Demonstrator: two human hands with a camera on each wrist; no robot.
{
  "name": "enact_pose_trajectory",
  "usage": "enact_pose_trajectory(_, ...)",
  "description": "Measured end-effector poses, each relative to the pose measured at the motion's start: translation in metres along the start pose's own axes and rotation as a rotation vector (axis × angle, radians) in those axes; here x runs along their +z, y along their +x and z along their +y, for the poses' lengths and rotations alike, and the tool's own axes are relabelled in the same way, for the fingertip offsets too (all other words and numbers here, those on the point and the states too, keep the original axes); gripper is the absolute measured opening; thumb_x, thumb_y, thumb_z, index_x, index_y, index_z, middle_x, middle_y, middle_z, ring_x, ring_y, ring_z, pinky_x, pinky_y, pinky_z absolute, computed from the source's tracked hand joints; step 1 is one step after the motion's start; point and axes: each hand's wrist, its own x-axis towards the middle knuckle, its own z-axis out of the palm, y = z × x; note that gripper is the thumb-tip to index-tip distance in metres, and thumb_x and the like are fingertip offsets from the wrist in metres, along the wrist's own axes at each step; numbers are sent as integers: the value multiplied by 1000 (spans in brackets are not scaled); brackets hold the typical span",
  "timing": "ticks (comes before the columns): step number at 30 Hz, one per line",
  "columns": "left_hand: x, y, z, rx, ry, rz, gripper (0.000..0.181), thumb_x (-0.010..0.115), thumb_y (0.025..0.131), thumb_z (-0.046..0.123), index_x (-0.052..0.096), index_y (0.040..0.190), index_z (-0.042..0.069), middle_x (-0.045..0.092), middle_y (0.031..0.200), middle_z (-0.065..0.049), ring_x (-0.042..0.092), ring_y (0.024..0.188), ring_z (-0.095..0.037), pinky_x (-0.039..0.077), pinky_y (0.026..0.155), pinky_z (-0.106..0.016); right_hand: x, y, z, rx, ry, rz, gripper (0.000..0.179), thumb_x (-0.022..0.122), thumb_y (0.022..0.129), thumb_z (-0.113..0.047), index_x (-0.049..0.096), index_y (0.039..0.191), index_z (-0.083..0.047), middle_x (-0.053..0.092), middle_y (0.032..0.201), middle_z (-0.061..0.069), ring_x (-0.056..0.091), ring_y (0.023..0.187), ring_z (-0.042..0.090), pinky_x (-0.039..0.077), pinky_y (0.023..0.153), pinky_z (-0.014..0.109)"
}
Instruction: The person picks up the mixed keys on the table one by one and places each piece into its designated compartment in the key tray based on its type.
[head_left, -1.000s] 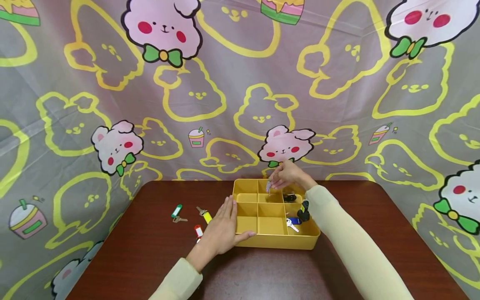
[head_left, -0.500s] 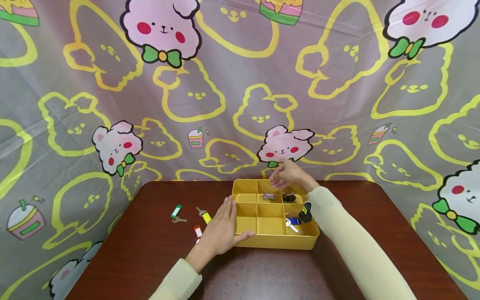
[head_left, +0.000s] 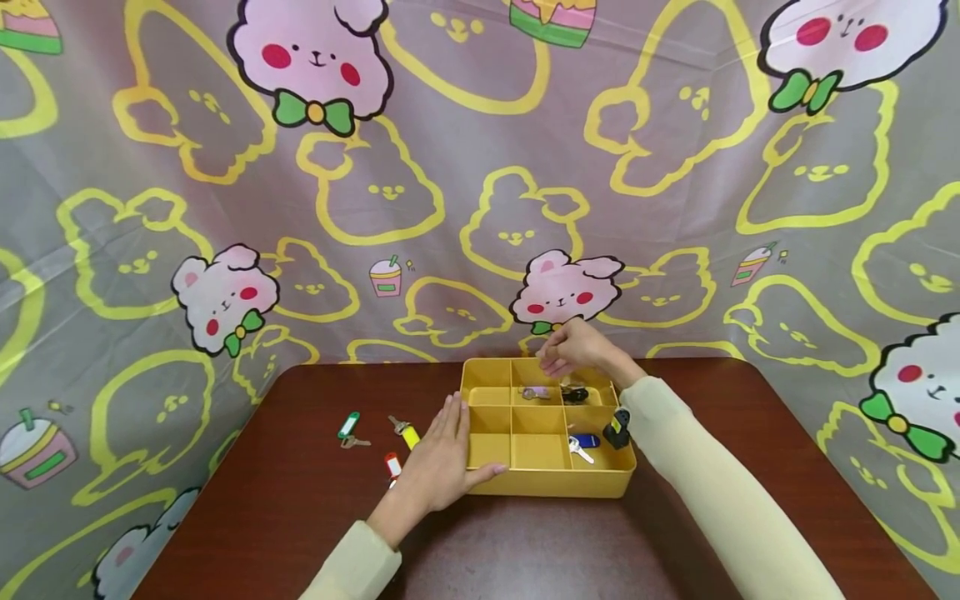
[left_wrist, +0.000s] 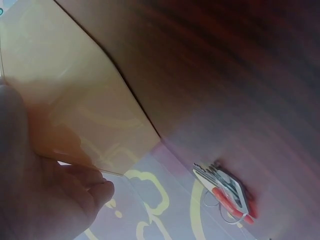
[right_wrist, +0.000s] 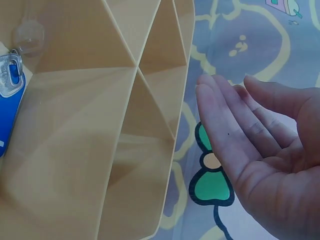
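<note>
A yellow divided box (head_left: 555,484) stands on the table. My left hand (head_left: 435,468) lies with straight fingers against its left wall, the thumb reaching along the front rim. Over the back middle compartment hovers my right hand (head_left: 576,350); the right wrist view shows nothing between its loose fingers. Below it, a key with a purple tag (head_left: 536,392) lies in that compartment. A black key (head_left: 575,394) occupies the back right one. In the front right compartment is a silver key (head_left: 581,451) with a blue tag (head_left: 587,441).
Left of the box, on the brown table (head_left: 300,517), lie keys with a green tag (head_left: 348,425), a yellow tag (head_left: 410,436) and a red tag (head_left: 393,465), the last partly behind the left hand. A patterned curtain (head_left: 420,208) rises behind the table.
My right hand has let go of the purple-tagged key, which dropped into the back middle compartment. The left hand stays at the box's side. The head view has shifted slightly.
</note>
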Motion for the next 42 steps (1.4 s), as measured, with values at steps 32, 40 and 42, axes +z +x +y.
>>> enact_pose_trajectory(32, -2, -3, 1, -18, -56, -11, 118, 49, 93, 83, 20, 164, -6, 12, 176, -24, 18, 164, -38, 29, 131, -49, 3, -48, -8, -81, -135, 50, 28, 62, 106, -15, 73, 118, 8, 80, 101, 18, 78, 80, 16, 66, 74, 30)
enact_pose_trajectory(40, -6, -1, 1, -20, -56, -28, 121, 45, 92, 87, 21, 164, -7, 11, 176, -23, 17, 165, -37, 29, 132, -48, 4, -63, -4, -147, -160, 97, 26, 65, 105, -18, 77, 111, 5, 81, 95, 15, 77, 78, 15, 65, 72, 28)
enact_pose_trajectory(42, -7, -1, 1, -24, -65, -32, 121, 45, 91, 87, 22, 164, -6, 11, 176, -23, 17, 165, -36, 28, 132, -48, 5, -68, -3, -164, -172, 107, 25, 65, 105, -18, 77, 111, 3, 81, 95, 16, 77, 78, 14, 65, 72, 28)
